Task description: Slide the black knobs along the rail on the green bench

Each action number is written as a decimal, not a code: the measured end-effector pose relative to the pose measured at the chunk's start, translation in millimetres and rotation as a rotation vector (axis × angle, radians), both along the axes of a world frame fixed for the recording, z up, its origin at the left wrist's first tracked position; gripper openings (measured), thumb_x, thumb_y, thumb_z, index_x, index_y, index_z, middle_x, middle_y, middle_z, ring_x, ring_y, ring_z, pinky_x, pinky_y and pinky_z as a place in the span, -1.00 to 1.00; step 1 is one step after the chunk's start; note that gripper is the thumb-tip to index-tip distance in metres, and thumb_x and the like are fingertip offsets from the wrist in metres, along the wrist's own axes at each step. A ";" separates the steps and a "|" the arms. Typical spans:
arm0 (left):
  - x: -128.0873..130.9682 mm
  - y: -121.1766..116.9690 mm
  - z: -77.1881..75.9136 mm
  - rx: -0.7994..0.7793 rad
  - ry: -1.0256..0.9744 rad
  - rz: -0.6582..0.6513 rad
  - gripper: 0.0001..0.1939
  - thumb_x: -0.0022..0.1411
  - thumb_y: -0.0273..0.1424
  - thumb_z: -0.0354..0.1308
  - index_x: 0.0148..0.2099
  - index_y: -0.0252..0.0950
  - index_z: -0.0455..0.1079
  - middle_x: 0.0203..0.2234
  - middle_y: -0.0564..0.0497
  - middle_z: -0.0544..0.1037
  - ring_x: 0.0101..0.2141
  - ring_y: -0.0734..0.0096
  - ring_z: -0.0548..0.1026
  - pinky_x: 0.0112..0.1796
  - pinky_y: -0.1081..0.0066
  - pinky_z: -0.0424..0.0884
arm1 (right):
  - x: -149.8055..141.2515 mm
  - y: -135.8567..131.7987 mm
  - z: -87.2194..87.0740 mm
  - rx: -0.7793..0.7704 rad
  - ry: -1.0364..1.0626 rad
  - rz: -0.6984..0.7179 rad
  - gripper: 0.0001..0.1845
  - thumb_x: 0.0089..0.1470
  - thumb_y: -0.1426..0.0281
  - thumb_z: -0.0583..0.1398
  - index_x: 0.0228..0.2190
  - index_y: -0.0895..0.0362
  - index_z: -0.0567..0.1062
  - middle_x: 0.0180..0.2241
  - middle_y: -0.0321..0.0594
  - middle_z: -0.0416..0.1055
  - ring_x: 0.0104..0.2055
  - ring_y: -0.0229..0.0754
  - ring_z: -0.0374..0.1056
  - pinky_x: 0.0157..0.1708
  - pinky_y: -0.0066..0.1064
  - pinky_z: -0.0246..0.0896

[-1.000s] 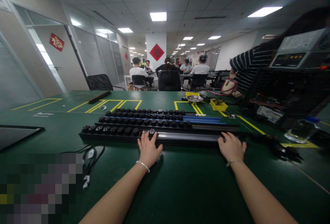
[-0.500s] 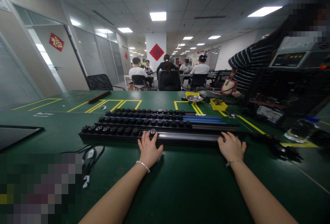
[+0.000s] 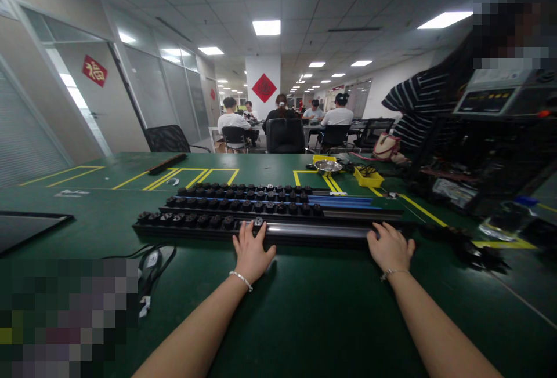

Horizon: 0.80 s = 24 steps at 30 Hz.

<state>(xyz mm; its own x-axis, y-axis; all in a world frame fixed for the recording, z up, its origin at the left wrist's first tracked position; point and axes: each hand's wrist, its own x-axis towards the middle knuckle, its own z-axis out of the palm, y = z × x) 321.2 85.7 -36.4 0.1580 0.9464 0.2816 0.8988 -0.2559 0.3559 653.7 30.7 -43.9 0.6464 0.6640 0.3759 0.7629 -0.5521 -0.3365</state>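
A long black rail [image 3: 319, 231] lies across the green table in front of me, with a row of small black round pieces [image 3: 203, 221] along its left half and a shiny strip along its right. My left hand [image 3: 255, 255] rests with spread fingers near the rail's middle, fingertips beside the last black piece. Toward the rail's right end, my right hand [image 3: 390, 249] lies with its fingers apart on the edge. Neither hand appears to grip anything. More rails stand parallel just behind, including a blue rail [image 3: 348, 200], and they carry similar pieces.
Behind the rails are a metal bowl [image 3: 328, 166] and a yellow bin [image 3: 368, 177] with cables. Black equipment [image 3: 474, 140] and a clear container [image 3: 507, 221] stand right. A dark panel [image 3: 30, 228] and a cable [image 3: 159, 268] lie left. A person in a striped top [image 3: 413, 100] stands far right.
Both hands keep their place on the rail. At the right, the person in the striped top has shifted slightly to the left.
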 end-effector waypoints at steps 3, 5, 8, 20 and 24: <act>0.2 -0.6 0.2 -0.002 0.003 -0.007 -0.35 0.06 -0.22 0.11 0.21 -0.13 0.10 0.22 -0.19 0.04 0.25 -0.01 -0.19 0.12 -0.14 -0.16 | -0.1 -0.3 0.9 -0.009 0.009 0.000 -0.46 0.07 0.22 -0.12 -0.02 0.10 0.39 0.10 -0.12 0.21 0.13 0.01 0.05 0.14 0.09 -0.31; 0.4 -0.9 -0.1 0.002 0.007 -0.014 -0.35 0.06 -0.22 0.11 0.22 -0.12 0.10 0.22 -0.19 0.04 0.25 -0.01 -0.19 0.12 -0.14 -0.16 | 0.0 -0.5 1.2 -0.012 0.010 -0.002 -0.46 0.07 0.23 -0.12 -0.02 0.10 0.39 0.11 -0.12 0.20 0.13 0.01 0.05 0.15 0.08 -0.32; 0.8 -0.7 -1.1 0.009 0.010 -0.022 -0.35 0.06 -0.22 0.12 0.22 -0.11 0.09 0.22 -0.19 0.04 0.25 -0.01 -0.19 0.11 -0.15 -0.15 | 0.7 -0.3 1.0 -0.017 0.007 -0.001 -0.46 0.07 0.22 -0.13 -0.01 0.11 0.39 0.11 -0.11 0.20 0.13 0.01 0.05 0.15 0.09 -0.32; 2.3 -2.1 -3.1 0.032 0.028 -0.031 -0.34 0.05 -0.24 0.13 0.21 -0.11 0.10 0.22 -0.17 0.04 0.24 0.00 -0.16 0.11 -0.16 -0.14 | -0.3 0.0 -2.5 0.032 -0.021 -0.012 -0.48 0.06 0.24 -0.11 -0.04 0.09 0.41 0.09 -0.12 0.22 0.11 -0.01 0.09 0.15 0.07 -0.30; 2.2 -2.0 -3.9 0.033 0.026 -0.044 -0.34 0.05 -0.23 0.13 0.21 -0.12 0.10 0.22 -0.18 0.04 0.25 0.01 -0.17 0.11 -0.17 -0.14 | -0.9 -0.2 -1.7 0.022 -0.016 -0.010 -0.48 0.06 0.23 -0.12 -0.04 0.08 0.41 0.09 -0.13 0.22 0.12 -0.01 0.08 0.15 0.07 -0.31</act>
<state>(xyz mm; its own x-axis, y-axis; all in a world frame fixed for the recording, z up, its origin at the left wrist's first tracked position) 323.4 83.7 -40.3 0.2069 0.9286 0.3082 0.8952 -0.3068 0.3233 652.8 30.5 -45.6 0.6467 0.6489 0.4008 0.7627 -0.5522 -0.3368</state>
